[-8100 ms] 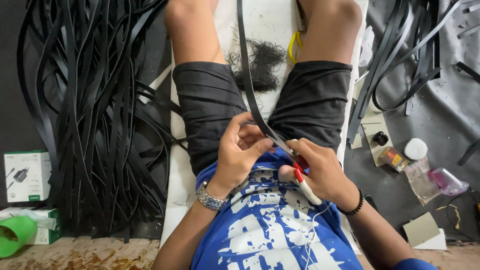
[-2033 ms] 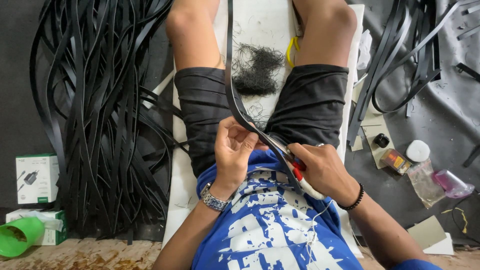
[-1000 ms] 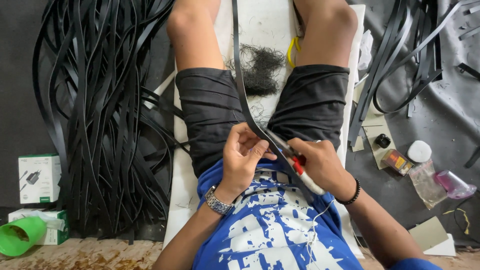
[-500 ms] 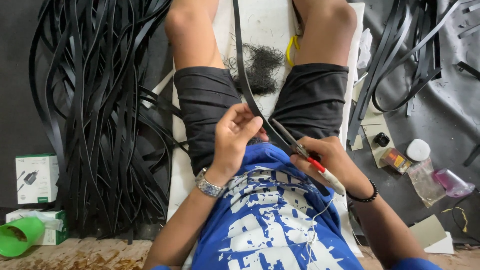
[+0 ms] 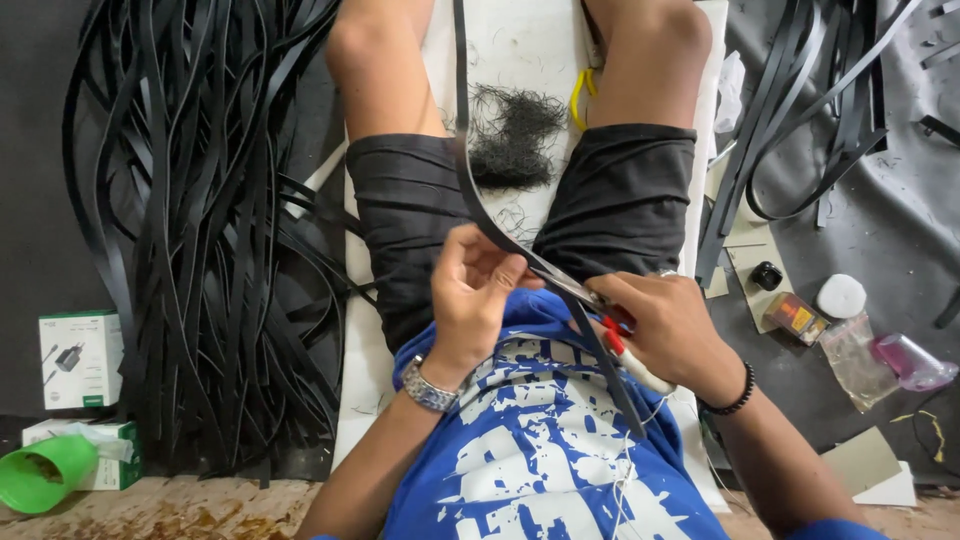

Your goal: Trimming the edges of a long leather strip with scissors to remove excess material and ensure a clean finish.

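I sit with my legs apart on a white board. A long black strip runs from the top of the view down between my thighs to my lap. My left hand pinches this strip near my waist. My right hand grips scissors with red and white handles; their blades lie against the strip right beside my left fingers. The strip's loose end hangs over my blue shirt. A pile of fine black trimmings lies on the board between my knees.
A big heap of black strips covers the floor on the left, more strips at upper right. A yellow loop lies by my right knee. Small bottles, a white cap and a plastic bag sit at right; boxes and a green cup at lower left.
My right hand with the scissors has come back in against the strip after swinging out half a second ago. My left hand stays pinching the strip.
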